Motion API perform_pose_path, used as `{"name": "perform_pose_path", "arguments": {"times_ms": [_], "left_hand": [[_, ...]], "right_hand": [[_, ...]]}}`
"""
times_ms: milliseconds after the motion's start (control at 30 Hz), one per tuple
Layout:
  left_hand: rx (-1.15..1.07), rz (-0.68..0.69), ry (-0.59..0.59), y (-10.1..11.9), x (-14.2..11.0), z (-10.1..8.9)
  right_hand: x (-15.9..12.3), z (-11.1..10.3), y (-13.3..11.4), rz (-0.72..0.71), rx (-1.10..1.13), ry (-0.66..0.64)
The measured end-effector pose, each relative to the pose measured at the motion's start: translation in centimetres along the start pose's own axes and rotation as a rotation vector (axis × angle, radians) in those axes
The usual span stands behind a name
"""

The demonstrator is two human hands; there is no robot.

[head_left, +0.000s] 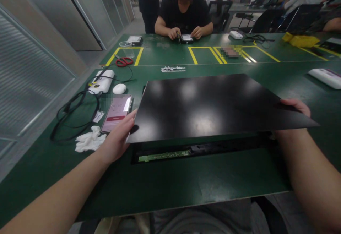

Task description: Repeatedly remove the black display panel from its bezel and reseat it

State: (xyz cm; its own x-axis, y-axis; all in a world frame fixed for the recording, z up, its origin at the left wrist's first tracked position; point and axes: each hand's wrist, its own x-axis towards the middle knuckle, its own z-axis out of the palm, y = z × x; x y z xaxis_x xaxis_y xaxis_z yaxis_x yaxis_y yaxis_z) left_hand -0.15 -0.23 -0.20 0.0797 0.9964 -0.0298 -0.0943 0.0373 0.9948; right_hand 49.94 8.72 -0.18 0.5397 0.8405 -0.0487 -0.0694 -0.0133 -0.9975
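Green counter spreads across most of your frame. At centre you hold a glossy black panel above a dark, partly hidden base; your left hand and right hand grip the panel's opposite sides. Left of centre lies a phone.

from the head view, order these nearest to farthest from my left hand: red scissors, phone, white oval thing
From your left hand:
1. phone, right beside the fingers
2. white oval thing, just beyond the phone
3. red scissors, farther back toward the yellow tape
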Motion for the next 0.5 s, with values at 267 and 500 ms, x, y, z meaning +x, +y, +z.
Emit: {"name": "perform_pose_path", "arguments": {"times_ms": [267, 500], "left_hand": [[0.053, 0.002, -0.045, -1.0, -0.1, -0.5], [0.423, 0.077, -0.260, -0.3, -0.5, -0.8]], "right_hand": [[-0.5, 0.3, -1.0, -0.185, 0.352, 0.033], [1.6, -0.2, -1.3, -0.280, 0.513, 0.217]]}}
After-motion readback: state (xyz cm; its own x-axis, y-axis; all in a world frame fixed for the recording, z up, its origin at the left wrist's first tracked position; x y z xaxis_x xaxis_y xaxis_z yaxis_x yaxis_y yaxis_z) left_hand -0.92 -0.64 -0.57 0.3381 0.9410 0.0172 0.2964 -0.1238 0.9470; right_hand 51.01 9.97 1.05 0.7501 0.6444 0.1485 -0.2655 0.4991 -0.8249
